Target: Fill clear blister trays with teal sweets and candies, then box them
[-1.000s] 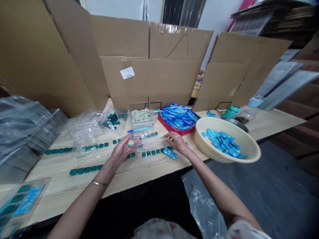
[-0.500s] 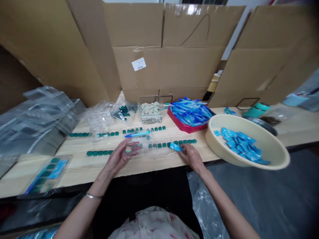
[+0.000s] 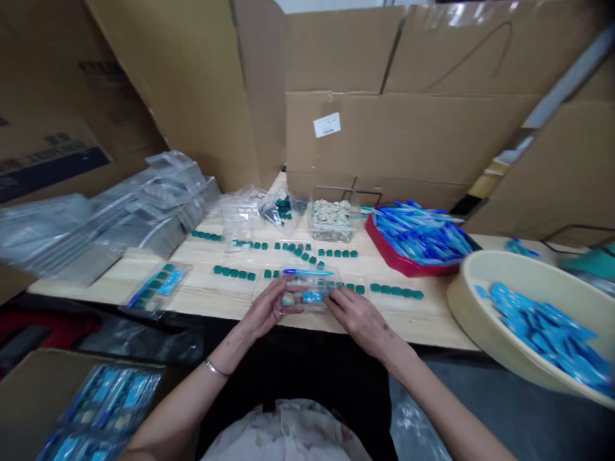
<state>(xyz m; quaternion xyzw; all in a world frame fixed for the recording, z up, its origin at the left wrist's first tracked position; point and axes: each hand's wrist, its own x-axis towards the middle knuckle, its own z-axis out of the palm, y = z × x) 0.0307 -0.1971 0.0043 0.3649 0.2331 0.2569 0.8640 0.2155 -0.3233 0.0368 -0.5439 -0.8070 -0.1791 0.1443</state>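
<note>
A clear plastic blister pack lies at the front edge of the wooden table. It holds a blue pen along its top, a small pale eraser at the left and a blue packet in the middle. My left hand grips its left end with curled fingers. My right hand holds its right end, fingers pressed on the plastic by the blue packet. Rows of small green blocks lie on the table around the pack.
A red tray of blue pens, a clear tub of pale erasers and a cream bowl of blue packets stand to the right. Stacked clear packs lie left, a filled pack nearer. A carton of filled packs sits lower left. Cardboard walls stand behind.
My right hand carried the blue packet left into the clear pack, and both hands now hold the pack. The camera has swung left and down.
</note>
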